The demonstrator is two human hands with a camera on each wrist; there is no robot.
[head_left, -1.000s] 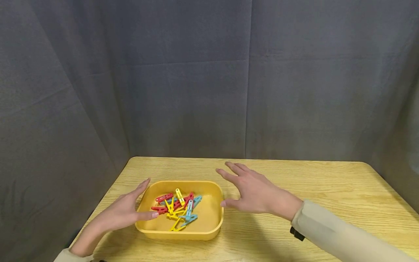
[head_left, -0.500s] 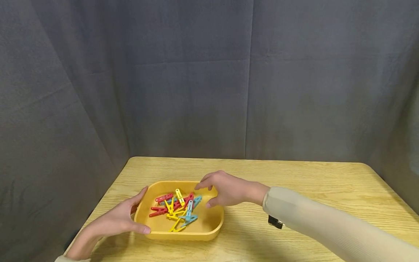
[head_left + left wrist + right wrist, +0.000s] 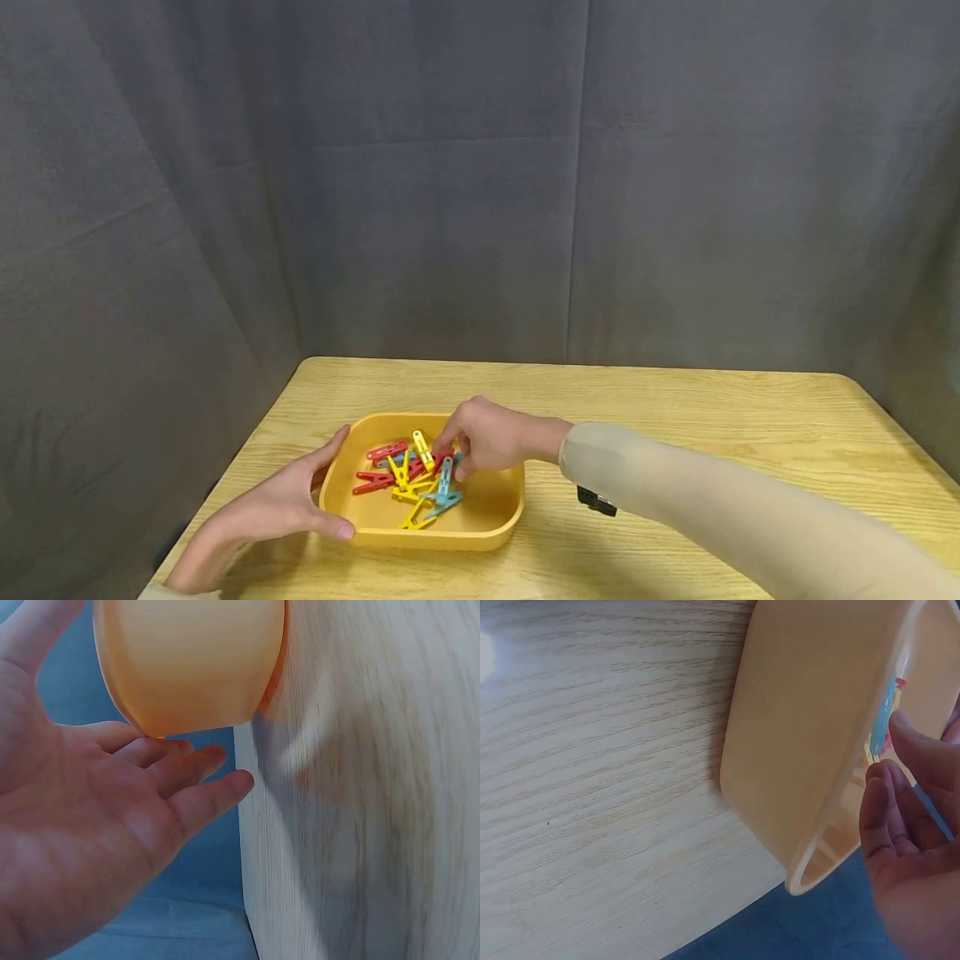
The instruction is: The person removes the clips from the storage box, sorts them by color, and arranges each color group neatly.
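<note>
Grey cloth hangs in folds behind a light wooden desk (image 3: pixel 675 433), whose far edge meets the curtain and whose rounded corners show at both sides. On the left part of the desk sits a yellow-orange tray (image 3: pixel 491 533) with rounded corners and a low wall, and in it lies a loose heap of small plastic clothes pegs (image 3: pixel 411 482): red ones toward the left, yellow ones in the middle, blue ones toward the right, crossing and overlapping each other. The left hand (image 3: pixel 281 504) rests against the tray's left wall with its fingers nearly straight along the side and its thumb laid at the near left corner; this grip is flat and relaxed, steadying rather than clasping. From the left wrist view the tray's rounded corner (image 3: pixel 187 667) stands just above the open palm (image 3: pixel 90 847), the fingertips close to the desk's edge. The right hand (image 3: pixel 483 437) reaches over the tray's right rim from a beige sleeve (image 3: pixel 712 508), its fingers curled downward into the heap, the tips pinching at a red peg (image 3: pixel 442 459) beside a blue peg (image 3: pixel 446 477); this grip is drawn together on the red peg. The right wrist view shows the tray's outer wall (image 3: pixel 810 735) on the wood grain and curled fingertips (image 3: pixel 885 810) above the rim.
</note>
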